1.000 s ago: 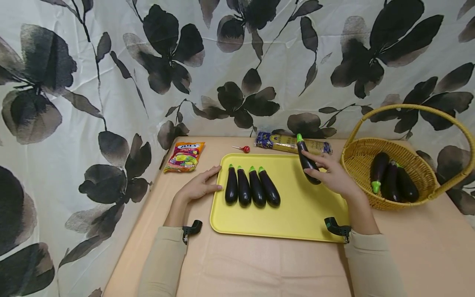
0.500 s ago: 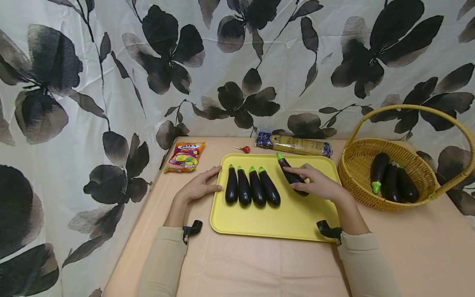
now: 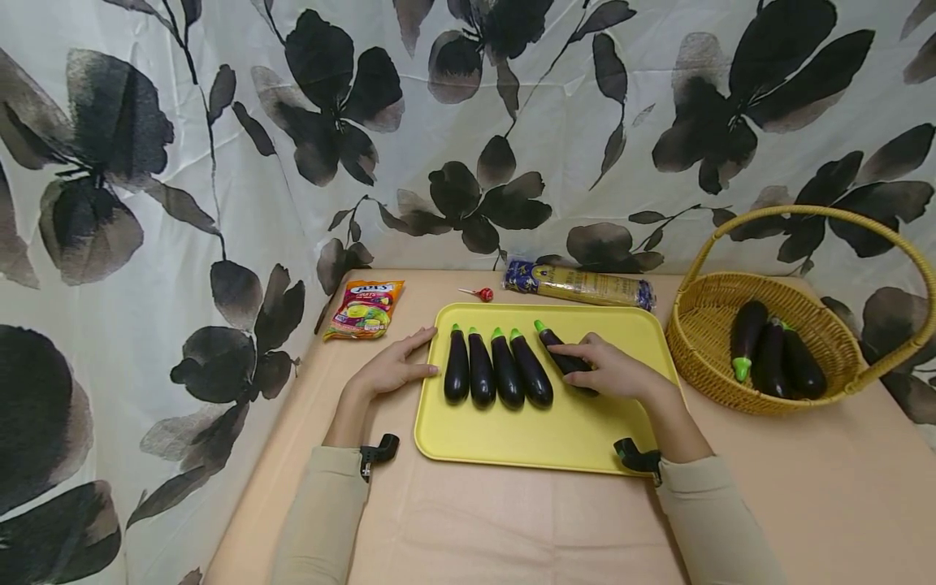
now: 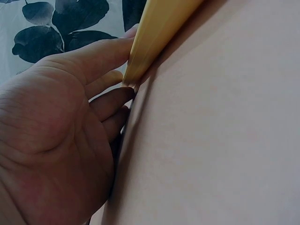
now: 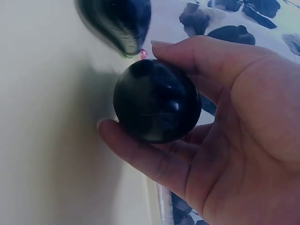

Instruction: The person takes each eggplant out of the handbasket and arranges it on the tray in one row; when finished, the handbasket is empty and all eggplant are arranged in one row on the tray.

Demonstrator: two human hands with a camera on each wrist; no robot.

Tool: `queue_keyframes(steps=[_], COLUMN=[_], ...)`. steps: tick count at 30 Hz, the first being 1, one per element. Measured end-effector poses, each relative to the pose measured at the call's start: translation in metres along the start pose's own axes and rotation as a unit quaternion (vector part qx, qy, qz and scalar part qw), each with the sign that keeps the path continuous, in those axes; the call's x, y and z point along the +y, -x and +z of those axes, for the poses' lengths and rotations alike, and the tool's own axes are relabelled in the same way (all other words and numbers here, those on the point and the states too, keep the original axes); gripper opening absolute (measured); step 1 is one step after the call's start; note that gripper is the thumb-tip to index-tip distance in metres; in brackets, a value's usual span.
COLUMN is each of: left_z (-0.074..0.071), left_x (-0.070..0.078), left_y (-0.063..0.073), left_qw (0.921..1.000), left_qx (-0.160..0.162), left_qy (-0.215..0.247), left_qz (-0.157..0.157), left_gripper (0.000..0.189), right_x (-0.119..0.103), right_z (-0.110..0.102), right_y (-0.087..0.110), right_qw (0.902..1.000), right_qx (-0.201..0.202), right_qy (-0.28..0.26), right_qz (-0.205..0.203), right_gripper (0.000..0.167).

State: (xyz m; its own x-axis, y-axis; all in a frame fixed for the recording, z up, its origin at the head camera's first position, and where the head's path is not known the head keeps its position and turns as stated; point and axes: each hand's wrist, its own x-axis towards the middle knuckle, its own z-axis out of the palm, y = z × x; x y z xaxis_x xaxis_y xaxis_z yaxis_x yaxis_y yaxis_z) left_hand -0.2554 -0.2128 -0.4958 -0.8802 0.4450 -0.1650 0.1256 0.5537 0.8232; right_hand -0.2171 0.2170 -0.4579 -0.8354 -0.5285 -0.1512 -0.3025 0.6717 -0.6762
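Observation:
My right hand (image 3: pixel 610 368) grips a dark purple eggplant (image 3: pixel 561 351) with a green stem, thumb and fingers around its sides. It is held low over the right half of a yellow tray (image 3: pixel 483 439), slanting with its stem towards the back left. In the right wrist view the round, glossy end of this eggplant (image 5: pixel 157 101) faces the camera, and another eggplant (image 5: pixel 117 23) shows beyond it. Several eggplants (image 3: pixel 504 370) lie side by side on the tray, stems to the back. My left hand (image 3: pixel 391 366) holds the tray's left rim, thumb and fingertips at the edge (image 4: pixel 145 47).
A wicker basket (image 3: pixel 695 349) with a tall handle stands right of the tray, with 3 eggplants (image 3: pixel 778 357) inside. Behind the tray lie a long blue-and-gold packet (image 3: pixel 578 284) and a red lollipop (image 3: pixel 484 294). An orange snack bag (image 3: pixel 363 309) lies at the back left.
My right hand has carried the eggplant leftward and lowered it towards the tray, beside the row, its stem tilting more to the left. My left hand has stayed at the tray's rim.

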Motion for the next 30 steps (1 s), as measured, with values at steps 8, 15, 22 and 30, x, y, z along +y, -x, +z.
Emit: queue_keyframes(steps=[8,15,22,30], left_z=[-0.0001,-0.0006,-0.0008,-0.0003], left_x=[0.0010,0.0042,0.0039,0.0030], left_y=[0.0002,0.0011,0.0016,0.0001], left_qw=[0.9999,0.9998,0.9998,0.9997], left_qx=[0.001,-0.001,-0.003,-0.001], left_qy=[-0.013,-0.018,-0.015,-0.019], left_qz=[-0.004,-0.010,-0.015,-0.013], left_gripper=[0.083,0.085,0.084,0.083], right_x=[-0.0020,-0.0030,-0.0041,-0.0081], right_z=[0.0060,0.0082,0.0071,0.0046], right_y=[-0.0034,-0.0037,-0.0032,-0.0019], right_qw=[0.9994,0.9990,0.9993,0.9992], right_qx=[-0.006,-0.006,-0.001,0.003], right_qy=[0.033,0.045,0.032,0.019], right_qz=[0.005,-0.003,-0.017,-0.036], right_gripper=[0.057,0.060,0.058,0.054])
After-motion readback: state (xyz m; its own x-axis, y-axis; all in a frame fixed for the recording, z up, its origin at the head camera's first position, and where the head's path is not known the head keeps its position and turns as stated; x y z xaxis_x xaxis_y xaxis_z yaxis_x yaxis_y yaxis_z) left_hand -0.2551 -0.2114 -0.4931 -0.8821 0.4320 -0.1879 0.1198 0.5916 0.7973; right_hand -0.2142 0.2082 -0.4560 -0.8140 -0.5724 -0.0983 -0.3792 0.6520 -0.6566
